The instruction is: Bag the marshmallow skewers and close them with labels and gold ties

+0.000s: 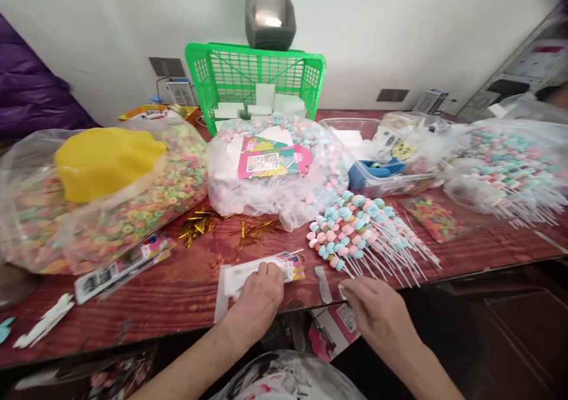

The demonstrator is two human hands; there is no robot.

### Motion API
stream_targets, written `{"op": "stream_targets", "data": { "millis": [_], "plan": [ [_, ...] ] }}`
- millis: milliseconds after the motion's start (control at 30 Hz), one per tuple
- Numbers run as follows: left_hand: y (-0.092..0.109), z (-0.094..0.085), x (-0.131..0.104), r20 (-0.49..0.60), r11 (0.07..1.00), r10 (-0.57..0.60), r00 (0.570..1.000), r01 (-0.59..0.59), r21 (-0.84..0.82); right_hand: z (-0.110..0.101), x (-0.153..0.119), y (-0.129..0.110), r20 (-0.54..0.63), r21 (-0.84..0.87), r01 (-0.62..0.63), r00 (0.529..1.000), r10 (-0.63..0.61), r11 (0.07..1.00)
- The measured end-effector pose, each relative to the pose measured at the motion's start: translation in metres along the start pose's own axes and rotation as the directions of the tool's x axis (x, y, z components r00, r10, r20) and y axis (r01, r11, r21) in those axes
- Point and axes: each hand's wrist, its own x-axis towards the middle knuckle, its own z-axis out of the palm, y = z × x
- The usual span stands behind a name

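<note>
At the near edge of the table (177,305), my right hand (379,308) hangs with its fingers bunched; a pale scrap shows at the tips, but I cannot tell whether I am pinching it. Left of it, my left hand (261,290) rests with curled fingers on a flat packet (242,274), probably to steady it; whether I grip or only press, I cannot tell. The packet lies right in front of me, where both hands reach easily. Between my hands lies a clear strip (323,284).

Just beyond, to the right, the candy skewers (346,228) are heaped with their white sticks toward me, which I judge makes them handy to pick up. Gold ties (197,225) lie farther left, seemingly within reach. Farther back, printed cards (266,160) sit on a bulky candy bag (275,196), perhaps to save table space. Farthest stands a green basket (257,71) holding white boxes (265,95).
</note>
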Motion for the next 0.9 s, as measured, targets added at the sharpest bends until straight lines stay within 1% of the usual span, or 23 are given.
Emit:
{"op": "stream_targets", "data": {
  "millis": [67, 100, 167, 200, 233, 267, 333, 367, 433, 500, 567, 633, 700, 767, 800, 867, 900],
  "plan": [
    [-0.006, 0.005, -0.002, -0.045, 0.999, -0.013, 0.999, 0.012, -0.029, -0.018, 0.001, 0.025, -0.143, -0.062, -0.067, 0.988, 0.058, 0.996],
    [-0.009, 0.007, -0.002, -0.075, 0.999, -0.016, 0.997, 0.012, -0.050, -0.027, 0.004, 0.035, -0.217, -0.100, -0.098, 0.973, 0.074, 0.990],
    [-0.015, 0.012, -0.002, -0.159, 0.996, -0.013, 0.987, -0.001, -0.089, -0.042, 0.016, 0.050, -0.344, -0.233, -0.157, 0.936, 0.069, 0.960],
    [-0.018, 0.015, -0.001, -0.216, 0.995, -0.008, 0.976, -0.014, -0.101, -0.048, 0.024, 0.056, -0.383, -0.322, -0.185, 0.923, 0.051, 0.928],
    [-0.020, 0.019, -0.001, -0.278, 0.994, 0.000, 0.960, -0.030, -0.103, -0.053, 0.033, 0.061, -0.397, -0.416, -0.210, 0.917, 0.031, 0.885],
    [-0.022, 0.022, -0.001, -0.338, 0.994, 0.010, 0.941, -0.046, -0.097, -0.058, 0.041, 0.064, -0.388, -0.506, -0.229, 0.921, 0.018, 0.831],
    [-0.023, 0.027, -0.002, -0.418, 0.995, 0.032, 0.908, -0.069, -0.074, -0.063, 0.057, 0.071, -0.316, -0.642, -0.239, 0.948, 0.033, 0.728],
    [-0.022, 0.028, -0.003, -0.432, 0.995, 0.036, 0.901, -0.073, -0.069, -0.063, 0.063, 0.075, -0.263, -0.686, -0.229, 0.963, 0.058, 0.691],
    [-0.018, 0.028, -0.007, -0.417, 0.994, 0.020, 0.909, -0.063, -0.089, -0.061, 0.072, 0.082, -0.155, -0.726, -0.194, 0.981, 0.118, 0.659],
    [-0.015, 0.025, -0.010, -0.370, 0.989, -0.014, 0.929, -0.041, -0.140, -0.057, 0.076, 0.090, -0.081, -0.730, -0.158, 0.986, 0.146, 0.665],
    [-0.014, 0.021, -0.012, -0.331, 0.978, -0.051, 0.942, -0.020, -0.208, -0.051, 0.075, 0.097, -0.072, -0.721, -0.140, 0.989, 0.128, 0.678],
    [-0.016, 0.020, -0.012, -0.327, 0.955, -0.093, 0.941, -0.008, -0.296, -0.046, 0.072, 0.104, -0.135, -0.691, -0.154, 0.987, 0.083, 0.706],
    [-0.021, 0.021, -0.009, -0.353, 0.910, -0.145, 0.924, -0.016, -0.414, -0.047, 0.069, 0.107, -0.215, -0.651, -0.184, 0.975, 0.053, 0.737],
    [-0.026, 0.025, -0.005, -0.393, 0.847, -0.209, 0.896, -0.035, -0.531, -0.054, 0.066, 0.106, -0.284, -0.583, -0.190, 0.959, 0.022, 0.790],
    [-0.028, 0.026, -0.004, -0.406, 0.817, -0.239, 0.882, -0.044, -0.575, -0.061, 0.065, 0.104, -0.288, -0.538, -0.162, 0.958, 0.001, 0.827],
    [-0.029, 0.028, -0.002, -0.407, 0.774, -0.278, 0.870, -0.047, -0.631, -0.079, 0.065, 0.097, -0.232, -0.429, -0.038, 0.970, -0.069, 0.903],
    [-0.029, 0.028, -0.003, -0.395, 0.763, -0.281, 0.875, -0.045, -0.644, -0.088, 0.065, 0.093, -0.155, -0.372, 0.058, 0.980, -0.124, 0.926]
  ]
}}
